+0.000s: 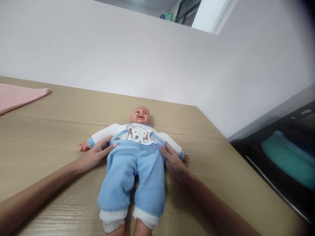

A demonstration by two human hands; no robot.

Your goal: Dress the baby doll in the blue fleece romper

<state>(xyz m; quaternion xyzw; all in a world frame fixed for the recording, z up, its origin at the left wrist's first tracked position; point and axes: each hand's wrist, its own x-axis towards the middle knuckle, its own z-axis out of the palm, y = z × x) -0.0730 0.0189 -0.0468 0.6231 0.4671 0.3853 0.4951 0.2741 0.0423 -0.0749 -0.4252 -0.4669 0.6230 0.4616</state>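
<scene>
A baby doll [139, 115] lies on its back on the wooden table [49, 131], head away from me. It wears a white top with an elephant patch [139, 134] and fluffy blue trousers [134, 173] with white cuffs. My left hand [97, 154] rests at the doll's left-side waist, fingers stretched toward the trouser band. My right hand [172, 160] presses against the other side of the waist, fingers extended along the fabric. Neither hand visibly pinches the cloth.
A folded pink cloth [17, 96] lies at the table's far left. A white wall [147, 59] stands behind the table. To the right, past the table edge, sits a dark bin [278, 154] holding something teal [287, 157].
</scene>
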